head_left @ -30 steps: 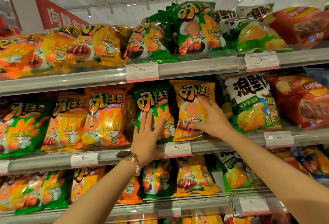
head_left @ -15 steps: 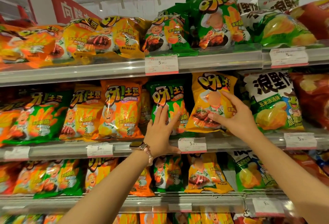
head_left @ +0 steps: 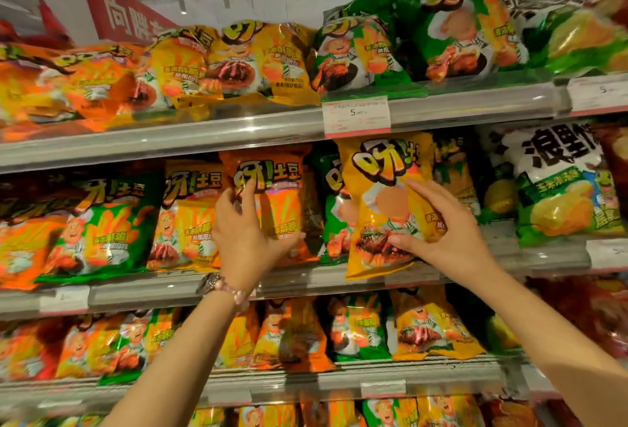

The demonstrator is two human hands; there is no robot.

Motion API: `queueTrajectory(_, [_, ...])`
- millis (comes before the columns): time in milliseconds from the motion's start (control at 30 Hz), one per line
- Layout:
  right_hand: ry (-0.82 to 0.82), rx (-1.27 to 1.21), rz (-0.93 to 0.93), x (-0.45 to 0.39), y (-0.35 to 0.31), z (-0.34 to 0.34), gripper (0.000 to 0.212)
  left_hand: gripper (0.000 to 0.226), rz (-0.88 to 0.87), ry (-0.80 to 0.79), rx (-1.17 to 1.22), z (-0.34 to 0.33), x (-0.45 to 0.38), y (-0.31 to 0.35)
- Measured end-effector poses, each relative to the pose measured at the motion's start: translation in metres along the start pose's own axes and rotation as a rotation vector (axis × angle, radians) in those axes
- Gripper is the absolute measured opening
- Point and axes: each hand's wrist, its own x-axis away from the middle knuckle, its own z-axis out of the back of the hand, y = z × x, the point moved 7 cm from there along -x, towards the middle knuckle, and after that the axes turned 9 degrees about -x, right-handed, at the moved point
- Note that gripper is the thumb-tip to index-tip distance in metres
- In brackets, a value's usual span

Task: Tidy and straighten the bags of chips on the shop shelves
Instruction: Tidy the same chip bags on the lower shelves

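Two hands at work on the middle shelf [head_left: 170, 285], head view. Left hand [head_left: 246, 234]: fingers and thumb curled round the orange bag [head_left: 272, 188], standing in its row. Right hand [head_left: 441, 236]: thumb and fingers clasp the yellow bag [head_left: 384, 175], tilted, its bottom edge overhanging the shelf lip. Risk: yellow bag likely slips forward off the lip if released before being pushed back; neighbouring green bag [head_left: 331, 195] may be dragged askew.

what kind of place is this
Most likely a snack aisle in a shop or supermarket: tiered shelves packed with chip bags like the yellow bag, price tags clipped to the shelf rail, and a red hanging sign.
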Motion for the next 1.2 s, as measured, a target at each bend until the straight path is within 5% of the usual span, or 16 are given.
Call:
queueTrajectory(167, [0.009, 0.151, 0.022, 0.000, -0.004, -0.025, 0.083, 0.126, 0.045, -0.185, 0.091, -0.021, -0.008, -0.020])
queueTrajectory(500, [0.098, 0.363, 0.039, -0.008, -0.023, -0.048, 0.084, 0.113, -0.014, -0.081, 0.370, 0.011, -0.017, -0.037])
queueTrajectory(1200, [-0.026, 0.436, -0.034, -0.030, -0.037, -0.184, 0.084, 0.115, 0.038, -0.056, 0.236, 0.066, -0.003, -0.147])
